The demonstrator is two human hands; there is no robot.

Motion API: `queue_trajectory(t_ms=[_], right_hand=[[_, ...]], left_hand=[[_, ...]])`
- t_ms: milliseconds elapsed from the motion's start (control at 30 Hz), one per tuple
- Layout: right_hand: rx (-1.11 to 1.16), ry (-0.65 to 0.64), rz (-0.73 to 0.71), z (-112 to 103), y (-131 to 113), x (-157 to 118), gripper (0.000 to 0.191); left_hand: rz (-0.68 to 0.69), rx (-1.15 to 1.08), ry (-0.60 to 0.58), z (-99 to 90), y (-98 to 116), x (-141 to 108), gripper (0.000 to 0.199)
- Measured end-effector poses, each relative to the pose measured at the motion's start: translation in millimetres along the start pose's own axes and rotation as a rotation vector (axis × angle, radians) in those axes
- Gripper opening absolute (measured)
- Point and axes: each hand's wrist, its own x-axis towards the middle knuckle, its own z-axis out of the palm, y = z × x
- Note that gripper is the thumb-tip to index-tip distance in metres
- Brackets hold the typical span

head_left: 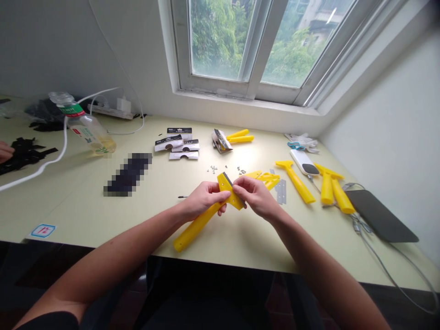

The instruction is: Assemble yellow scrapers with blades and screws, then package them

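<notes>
**Head view.** A pale green worktable (240,250) runs beneath a white-framed window (254,46). Near the far edge lie white packaging cards (177,145) and a pair of yellow handles (239,136) beside a folded card. Small metal screws (213,169) are scattered at mid-table, just beyond the hands. To the right are loose yellow scraper parts (266,180), grey metal blades (281,191), two assembled yellow scrapers (295,181), a white handheld device (304,162) and a dark tablet (380,215) with a grey cable (378,256). On the left stand a plastic bottle (90,129) holding yellowish liquid and a heap of black scraps (22,156). A co-worker's hand (4,151) is cut off by the left edge of the view, near the scraps. A dark item (128,174) is pixelated and cannot be identified; it may be a packet.

The yellow plastic scraper (195,228) is held above the near part of the table, its handle angled down toward the table edge. The left hand (202,200) closes around its neck, and the right hand (256,198) pinches its head (229,191). The hands are close together, meeting at the scraper head, and the fingers partly hide it.
</notes>
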Motion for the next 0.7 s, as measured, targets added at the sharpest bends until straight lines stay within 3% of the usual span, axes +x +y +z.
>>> queue_trajectory(t_ms=[167,367,433,533,600,700], right_hand=[[-0.037,0.009,-0.002,2.6,0.6,-0.5,0.024],[-0.178,-0.019,-0.077,-9.5,-1.9,8.7,0.024],[-0.304,-0.057,-0.098,-20.0,0.6,24.2,0.023],[-0.677,0.022,-0.128,-31.3,7.1,58.1,0.022],[-0.921,0.035,-0.154,-32.1,11.2,81.4,0.026],[-1.058,0.002,-0.156,-25.3,16.0,106.4,0.023]], left_hand=[[-0.12,0.133,-0.053,1.9,2.5,-4.1,0.039],[-0.044,0.118,-0.024,0.3,2.3,-3.9,0.034],[-0.034,0.075,0.025,-5.2,4.6,-0.8,0.032],[-0.008,0.005,0.12,-15.3,7.4,4.1,0.029],[0.011,-0.04,0.151,-20.2,7.7,6.3,0.029],[0.028,-0.082,0.156,-22.6,6.7,7.1,0.03]])
